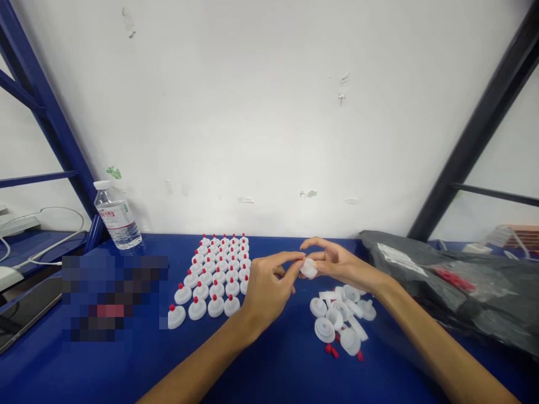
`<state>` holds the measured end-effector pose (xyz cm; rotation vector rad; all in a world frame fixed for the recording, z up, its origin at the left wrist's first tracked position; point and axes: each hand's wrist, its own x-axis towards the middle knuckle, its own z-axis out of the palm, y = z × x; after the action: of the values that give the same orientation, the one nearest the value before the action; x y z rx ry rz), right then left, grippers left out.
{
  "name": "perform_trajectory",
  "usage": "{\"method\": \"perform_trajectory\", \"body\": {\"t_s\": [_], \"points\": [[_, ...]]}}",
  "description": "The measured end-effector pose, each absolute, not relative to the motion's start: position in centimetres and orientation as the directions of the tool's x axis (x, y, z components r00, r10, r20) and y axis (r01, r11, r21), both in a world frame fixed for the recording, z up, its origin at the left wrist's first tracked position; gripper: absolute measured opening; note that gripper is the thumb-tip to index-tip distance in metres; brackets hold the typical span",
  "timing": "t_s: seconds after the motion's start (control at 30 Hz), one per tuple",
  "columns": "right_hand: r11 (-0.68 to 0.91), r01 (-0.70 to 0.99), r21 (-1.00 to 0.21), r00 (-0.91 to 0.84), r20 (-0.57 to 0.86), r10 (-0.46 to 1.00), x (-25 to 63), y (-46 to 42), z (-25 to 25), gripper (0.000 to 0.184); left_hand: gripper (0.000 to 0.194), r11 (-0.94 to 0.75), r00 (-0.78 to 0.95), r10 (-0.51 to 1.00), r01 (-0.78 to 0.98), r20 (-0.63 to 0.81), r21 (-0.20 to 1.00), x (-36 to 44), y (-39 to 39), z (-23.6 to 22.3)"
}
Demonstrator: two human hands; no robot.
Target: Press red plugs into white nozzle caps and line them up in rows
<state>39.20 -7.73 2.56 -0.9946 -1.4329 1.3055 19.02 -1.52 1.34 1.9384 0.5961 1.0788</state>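
Observation:
Above the blue table, my right hand (343, 265) pinches a white plastic nozzle cap (310, 269) between thumb and fingers. From the left, my left hand (265, 289) meets it, thumb and forefinger closed on a small red tip cap, mostly hidden by the fingers, at the nozzle end. Several white nozzle caps with red tips (216, 306) stand upright in rows left of my left hand. Below my right hand lies a loose pile of white nozzle caps (324, 329) and white strip-like pieces, with a few small red tip caps (334, 352) beside it.
A water bottle (118, 219) stands at the back left by the blue frame post (50, 118). Dark plastic bags (391, 280), one with red pieces showing, lie at the right. A white wall (269, 123) rises behind the table. A blurred-out patch (113, 297) covers something at the left.

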Motion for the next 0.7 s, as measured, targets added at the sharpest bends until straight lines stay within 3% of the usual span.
{"method": "perform_trajectory", "body": {"t_s": [0.07,0.17,0.33,0.5,0.7], "points": [[0.093,0.022,-0.995,-0.237,0.086,0.968,39.1,-7.9,2.9,0.05,0.019,-0.626,0.538,0.679,0.071,0.499,0.776,18.6,-1.2,2.3],[0.081,0.116,-0.99,-0.204,0.056,0.977,39.4,-7.9,3.1,0.051,0.016,-0.773,0.645,0.573,0.222,0.505,0.594,17.1,-0.5,3.5],[0.092,0.214,-0.972,-0.13,0.065,0.989,40.2,-7.6,2.8,0.047,0.017,-0.803,0.78,0.575,0.482,0.246,0.351,13.6,-0.1,3.3],[0.131,0.217,-0.967,-0.16,0.097,0.982,39.7,-7.5,2.9,0.042,0.021,-0.738,0.747,0.658,0.616,0.094,0.274,11.7,0.0,2.0],[0.134,0.24,-0.962,-0.171,0.094,0.981,39.4,-7.6,3.3,0.04,0.027,-0.747,0.745,0.662,0.647,0.083,0.15,11.4,0.7,1.8]]}}
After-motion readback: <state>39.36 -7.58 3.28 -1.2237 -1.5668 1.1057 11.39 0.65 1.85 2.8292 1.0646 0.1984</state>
